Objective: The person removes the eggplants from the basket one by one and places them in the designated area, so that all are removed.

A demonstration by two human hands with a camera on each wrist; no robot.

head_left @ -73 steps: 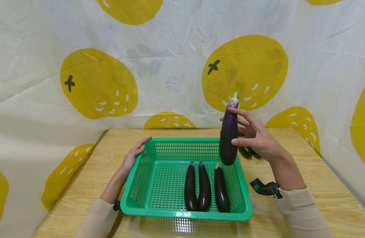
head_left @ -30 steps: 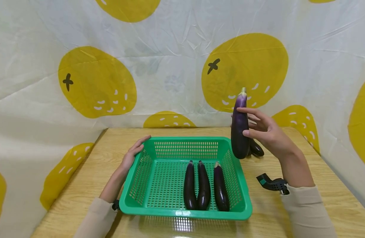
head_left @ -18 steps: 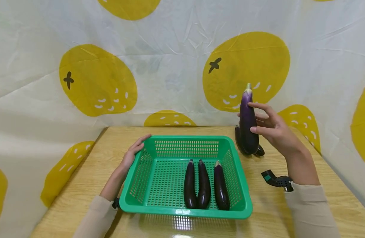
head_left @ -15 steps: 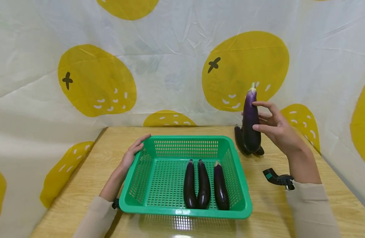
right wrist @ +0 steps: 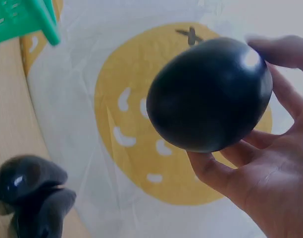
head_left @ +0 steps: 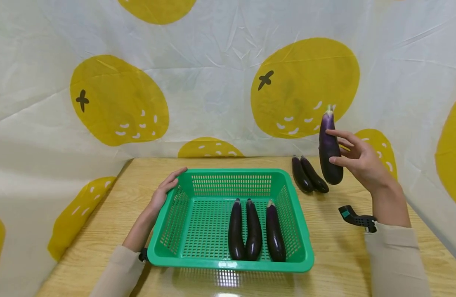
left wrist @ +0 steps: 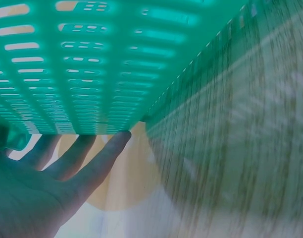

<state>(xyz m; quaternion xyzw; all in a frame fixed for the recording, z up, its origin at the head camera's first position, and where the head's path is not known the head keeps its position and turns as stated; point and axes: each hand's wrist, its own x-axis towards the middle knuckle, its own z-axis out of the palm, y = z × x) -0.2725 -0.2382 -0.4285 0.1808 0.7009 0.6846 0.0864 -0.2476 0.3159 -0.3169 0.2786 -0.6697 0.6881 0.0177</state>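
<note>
In the head view, my right hand (head_left: 365, 163) holds an eggplant (head_left: 329, 148) upright, stem up, above the table's right side, thumb on the near side and fingers spread round it. Its rounded dark end faces the right wrist view, where the eggplant (right wrist: 206, 99) sits among my fingertips. My left hand (head_left: 161, 194) rests at the left side of a green plastic basket (head_left: 228, 171), its fingers stretched along the outside wall in the left wrist view. Inside the basket's right half lie three eggplants, a left one (head_left: 236, 235), a middle one (head_left: 253, 235) and a right one (head_left: 275, 237).
Two more eggplants (head_left: 314, 175) lie side by side on the wooden table (head_left: 343, 255), right of the basket's back corner. A white cloth (head_left: 213, 82) with yellow fruit prints hangs behind the table and along its sides.
My right hand has carried the eggplant rightward, from over the basket's right rim out past the two eggplants on the table, uncovering them. My left hand and the basket have stayed in place.
</note>
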